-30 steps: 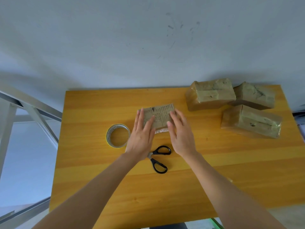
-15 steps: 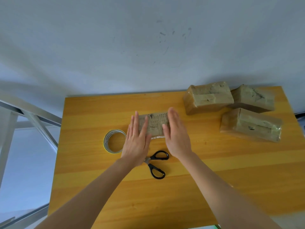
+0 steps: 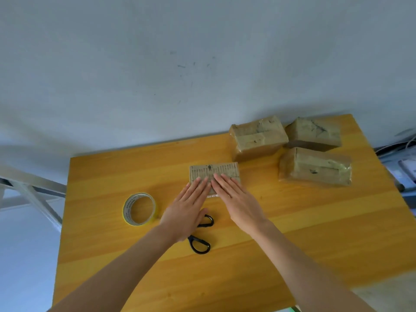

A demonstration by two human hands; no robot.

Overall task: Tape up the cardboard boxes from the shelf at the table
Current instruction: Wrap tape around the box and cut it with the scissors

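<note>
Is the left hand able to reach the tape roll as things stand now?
Probably yes: the tape roll lies just beside the left hand, only bare table between them, and that hand holds nothing.

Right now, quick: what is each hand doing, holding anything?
Left hand: open, straight fingers pressing on the small cardboard box.
Right hand: open, flat on the same box.

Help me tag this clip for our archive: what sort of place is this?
Probably a simple packing station in a plain room: a yellow wooden table against a bare wall, taped cardboard boxes at its far right, and a tape roll and scissors.
</note>
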